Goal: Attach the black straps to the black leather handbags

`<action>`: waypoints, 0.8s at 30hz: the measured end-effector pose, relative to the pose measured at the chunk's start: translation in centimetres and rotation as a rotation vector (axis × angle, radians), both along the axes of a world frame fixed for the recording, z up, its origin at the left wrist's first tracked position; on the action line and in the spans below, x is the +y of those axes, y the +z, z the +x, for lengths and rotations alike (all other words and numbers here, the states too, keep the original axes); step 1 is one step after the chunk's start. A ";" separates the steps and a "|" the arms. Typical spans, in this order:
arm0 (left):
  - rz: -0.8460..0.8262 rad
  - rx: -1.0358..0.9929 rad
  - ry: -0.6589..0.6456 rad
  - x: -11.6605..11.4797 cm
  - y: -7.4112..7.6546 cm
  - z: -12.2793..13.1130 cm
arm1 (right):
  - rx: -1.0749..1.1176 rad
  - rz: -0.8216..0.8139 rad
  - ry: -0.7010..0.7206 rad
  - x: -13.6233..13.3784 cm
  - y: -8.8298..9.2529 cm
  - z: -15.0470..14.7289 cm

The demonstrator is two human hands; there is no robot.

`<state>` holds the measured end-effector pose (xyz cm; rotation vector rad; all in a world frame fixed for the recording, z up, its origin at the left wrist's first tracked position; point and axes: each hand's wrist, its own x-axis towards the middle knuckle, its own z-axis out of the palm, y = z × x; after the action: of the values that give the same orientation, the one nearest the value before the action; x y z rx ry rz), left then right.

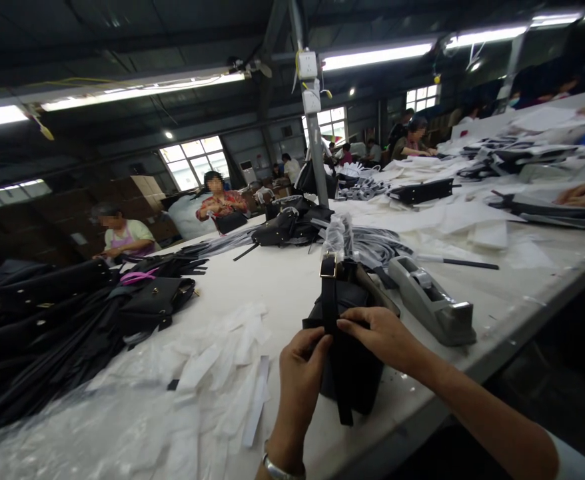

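A black handbag (355,373) stands at the near edge of the white table, in front of me. A black strap (330,300) with a gold-coloured buckle (328,265) runs down over its end, and the strap's tail hangs below my hands. My left hand (300,373) pinches at the strap from the left, thumb and fingers together. From the right, my right hand (377,333) pinches at the same strap, its fingertips close to those of my left hand. A grey tape dispenser (432,300) sits just right of the bag.
Black bags and straps (72,300) are heaped at the left, with pink scissors (137,276) among them. White paper strips (222,360) and clear plastic (72,427) lie nearer. Behind the handbag are plastic-wrapped straps (372,245) and more bags (292,223). Co-workers sit around the table.
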<state>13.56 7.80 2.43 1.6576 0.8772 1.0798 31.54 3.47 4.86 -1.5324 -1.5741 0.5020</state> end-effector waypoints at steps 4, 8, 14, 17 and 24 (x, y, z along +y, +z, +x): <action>0.009 0.049 -0.024 -0.2 0.5 -0.5 | 0.025 -0.015 0.008 0.1 0.0 -0.2; -0.025 0.070 -0.045 -0.2 0.8 -0.7 | 0.037 -0.012 0.015 0.0 0.0 -0.2; -0.058 0.103 0.011 0.0 0.1 -0.8 | 0.037 -0.003 0.011 -0.4 0.0 -0.2; -0.067 0.075 -0.012 0.0 -0.2 -0.9 | 0.038 -0.004 0.021 -0.7 0.0 -0.1; 0.024 0.093 -0.053 0.1 0.2 -1.1 | -0.112 0.044 -0.047 -1.6 0.0 -0.6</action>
<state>12.45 7.90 2.65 1.7533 0.8774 0.9873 30.92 1.85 4.82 -1.5832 -1.6194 0.3586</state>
